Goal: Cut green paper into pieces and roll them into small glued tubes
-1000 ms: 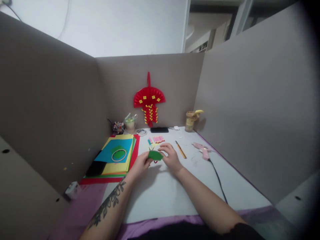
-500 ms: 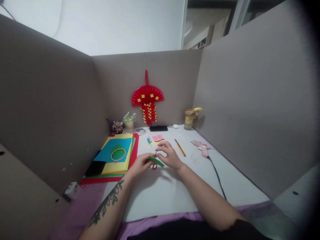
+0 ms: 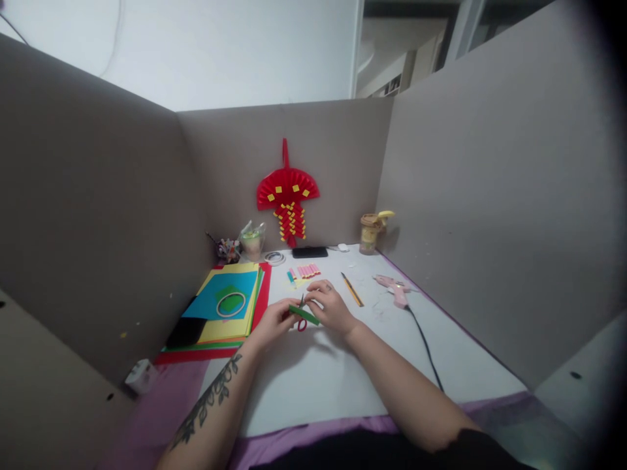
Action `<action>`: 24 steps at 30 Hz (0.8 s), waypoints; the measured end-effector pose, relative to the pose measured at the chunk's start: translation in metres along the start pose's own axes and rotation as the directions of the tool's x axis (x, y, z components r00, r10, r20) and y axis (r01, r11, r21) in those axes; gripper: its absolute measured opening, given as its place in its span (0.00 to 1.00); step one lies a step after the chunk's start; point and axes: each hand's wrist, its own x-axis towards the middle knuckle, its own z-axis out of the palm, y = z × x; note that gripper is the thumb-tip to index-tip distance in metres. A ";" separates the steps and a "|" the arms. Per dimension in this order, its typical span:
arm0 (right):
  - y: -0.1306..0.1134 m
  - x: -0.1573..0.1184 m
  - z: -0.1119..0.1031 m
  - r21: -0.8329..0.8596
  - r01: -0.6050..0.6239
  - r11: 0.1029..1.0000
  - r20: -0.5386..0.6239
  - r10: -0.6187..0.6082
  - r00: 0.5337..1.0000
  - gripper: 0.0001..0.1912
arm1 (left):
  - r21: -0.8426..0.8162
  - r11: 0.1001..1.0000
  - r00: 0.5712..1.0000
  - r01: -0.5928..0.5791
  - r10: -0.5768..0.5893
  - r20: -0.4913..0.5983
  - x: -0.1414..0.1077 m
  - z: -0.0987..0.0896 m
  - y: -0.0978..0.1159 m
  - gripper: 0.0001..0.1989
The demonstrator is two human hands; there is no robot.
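A narrow green paper strip slants across between my hands, above the white tabletop. Behind it are scissors with a red finger loop hanging below the strip and their blades pointing up. My left hand is closed around the scissors, at the strip's left end; its fingers partly hide the other handle. My right hand is bent over the strip's right part, thumb and fingers closed on it near the blades. Its exact grip is partly hidden.
Stacked coloured paper with a tape roll lies left. Ahead are small pink rolls and a phone. A utility knife, corded pink glue gun and lidded cup stand or lie right. A red paper decoration hangs behind.
My right fingers have drawn in a little closer to the strip and the blades. The scissor blades show more clearly above the strip. The view has shifted slightly.
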 end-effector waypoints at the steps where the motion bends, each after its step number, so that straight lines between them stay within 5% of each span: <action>1: 0.000 0.000 0.000 0.012 -0.004 1.000 -0.002 0.004 1.000 0.09 | 0.010 1.000 1.000 -0.003 0.003 0.002 0.000 0.000 0.000 0.09; 6: -0.001 0.001 -0.001 0.138 -0.126 0.982 -0.054 0.135 0.989 0.22 | 0.039 0.998 0.998 0.054 -0.053 -0.036 0.001 0.000 0.002 0.11; 9: 0.005 -0.001 0.003 0.155 -0.202 0.967 -0.094 0.218 0.971 0.20 | 0.020 0.990 0.983 0.140 -0.136 -0.127 0.003 -0.011 0.002 0.12; 14: 0.020 -0.007 0.016 0.122 -0.264 0.957 -0.042 0.271 0.962 0.16 | -0.016 0.950 0.877 0.312 -0.294 -0.381 0.003 -0.042 -0.013 0.10; 18: 0.024 -0.011 0.021 0.105 -0.287 0.952 0.056 0.283 0.958 0.15 | 0.059 0.930 0.819 0.363 -0.289 -0.495 0.001 -0.062 -0.027 0.08; 22: 0.017 -0.011 0.024 0.142 -0.358 0.923 0.125 0.342 0.931 0.12 | 0.089 0.919 0.730 0.383 -0.242 -0.639 0.003 -0.061 -0.028 0.08; 24: 0.013 -0.009 0.027 0.222 -0.436 0.872 0.128 0.418 0.900 0.12 | -0.017 0.938 0.736 0.346 -0.282 -0.616 0.005 -0.049 -0.025 0.10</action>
